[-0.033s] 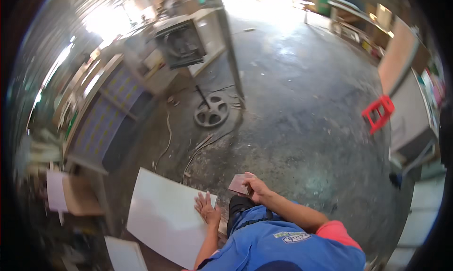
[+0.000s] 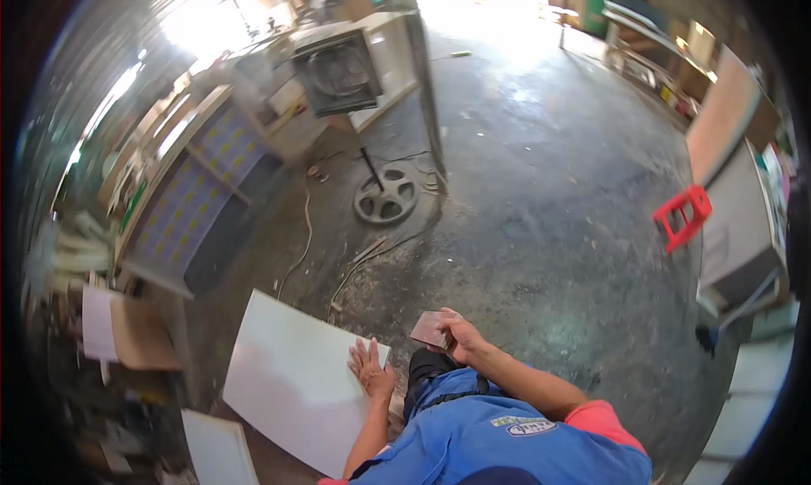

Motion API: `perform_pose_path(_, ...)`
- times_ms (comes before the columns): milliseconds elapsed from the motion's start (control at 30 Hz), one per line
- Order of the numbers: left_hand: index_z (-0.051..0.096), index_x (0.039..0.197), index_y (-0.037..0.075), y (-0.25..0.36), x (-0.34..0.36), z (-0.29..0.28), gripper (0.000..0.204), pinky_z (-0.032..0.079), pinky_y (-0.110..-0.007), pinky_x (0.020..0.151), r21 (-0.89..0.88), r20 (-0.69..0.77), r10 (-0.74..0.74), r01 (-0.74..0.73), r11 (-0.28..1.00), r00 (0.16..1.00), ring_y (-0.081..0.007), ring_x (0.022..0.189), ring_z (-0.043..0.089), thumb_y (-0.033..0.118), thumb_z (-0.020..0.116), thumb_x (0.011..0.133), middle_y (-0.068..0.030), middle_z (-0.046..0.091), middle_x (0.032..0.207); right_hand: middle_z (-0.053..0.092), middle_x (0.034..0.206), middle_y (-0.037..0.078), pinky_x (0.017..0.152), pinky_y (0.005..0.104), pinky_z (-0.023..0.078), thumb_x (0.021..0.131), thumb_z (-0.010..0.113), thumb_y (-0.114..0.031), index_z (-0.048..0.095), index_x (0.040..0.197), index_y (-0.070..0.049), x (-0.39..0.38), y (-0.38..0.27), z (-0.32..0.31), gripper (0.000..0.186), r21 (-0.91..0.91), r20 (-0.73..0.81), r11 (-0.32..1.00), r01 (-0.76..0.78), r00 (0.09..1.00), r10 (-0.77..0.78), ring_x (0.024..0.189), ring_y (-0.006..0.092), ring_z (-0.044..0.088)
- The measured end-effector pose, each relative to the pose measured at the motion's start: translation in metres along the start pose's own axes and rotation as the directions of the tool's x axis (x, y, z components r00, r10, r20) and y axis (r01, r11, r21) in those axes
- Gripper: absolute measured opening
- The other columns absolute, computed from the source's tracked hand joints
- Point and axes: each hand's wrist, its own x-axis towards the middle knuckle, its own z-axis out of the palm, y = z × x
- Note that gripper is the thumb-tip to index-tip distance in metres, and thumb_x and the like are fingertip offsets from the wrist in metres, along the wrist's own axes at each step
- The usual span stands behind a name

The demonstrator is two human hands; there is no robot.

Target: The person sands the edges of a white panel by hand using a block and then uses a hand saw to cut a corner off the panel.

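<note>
The left hand (image 2: 371, 372) is lying palm down near the right edge of the white panel (image 2: 291, 379), which is sitting at seven o'clock in the view. Its fingers are spreading slightly apart and pointing toward twelve o'clock, the forearm slanting in from below. At five o'clock, the right hand (image 2: 458, 336) is gripping a flat reddish-brown block (image 2: 427, 328), fingers clamping its right side, forearm pointing toward ten o'clock. The block is standing clear of the panel's nearest corner, toward two o'clock from it.
</note>
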Motion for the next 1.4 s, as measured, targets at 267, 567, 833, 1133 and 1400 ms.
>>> perform_pose_path(267,0.042,0.149,0.010,-0.044,-0.016,-0.007,0.081,0.018,-0.048,0.122,-0.417,-0.103,-0.063,0.014,0.909,0.993,-0.0349,0.148,0.026,0.018,0.076,0.075,-0.0157,0.033,0.158,0.055,0.129,0.010,0.077,0.0552,0.054,0.083,0.054,0.000,0.028,0.152,-0.021,-0.009,0.002,0.008,0.077,-0.020,0.034,0.996,-0.087,0.996,0.087,0.103,0.0310,0.063)
perform_pose_path(567,0.040,0.149,0.005,-0.136,-0.045,-0.037,0.074,0.018,-0.060,0.118,-0.021,-0.374,-0.709,0.759,0.650,0.597,-0.0363,0.148,0.026,0.043,0.058,0.088,-0.0166,0.032,0.159,0.055,0.123,0.008,0.081,0.0575,0.052,0.085,0.057,-0.003,0.031,0.150,-0.024,0.008,0.007,0.008,0.072,-0.110,0.001,0.988,-0.104,0.995,0.105,0.104,0.0300,0.061)
perform_pose_path(833,0.038,0.150,0.008,-0.119,-0.035,-0.049,0.065,0.017,-0.058,0.119,0.070,-0.388,-0.722,0.799,0.597,0.574,-0.0361,0.148,0.024,0.039,0.049,0.095,-0.0148,0.028,0.161,0.051,0.134,0.011,0.089,0.0648,0.048,0.088,0.053,-0.001,0.027,0.150,-0.025,0.041,0.038,0.021,0.071,-0.305,-0.043,0.920,-0.246,0.969,0.244,0.114,0.0341,0.058)
perform_pose_path(1133,0.040,0.150,0.012,-0.112,-0.048,-0.050,0.065,0.016,-0.057,0.120,0.012,-0.376,-0.757,0.819,0.573,0.535,-0.0349,0.149,0.023,0.036,0.054,0.091,-0.0134,0.029,0.161,0.053,0.130,0.016,0.091,0.0574,0.050,0.096,0.052,-0.013,0.042,0.138,-0.017,0.046,0.065,0.057,0.043,-0.350,0.050,0.817,-0.457,0.862,0.504,0.119,0.0337,0.057)
perform_pose_path(1400,0.041,0.149,0.010,-0.111,-0.048,-0.045,0.066,0.014,-0.060,0.119,-0.056,-0.350,-0.753,0.790,0.610,0.557,-0.0370,0.149,0.022,0.035,0.057,0.090,-0.0156,0.028,0.160,0.054,0.118,0.017,0.084,0.0491,0.055,0.097,0.051,-0.013,0.046,0.119,-0.004,0.074,0.089,0.037,0.025,-0.266,0.088,0.725,-0.636,0.733,0.675,0.100,0.0310,0.059)
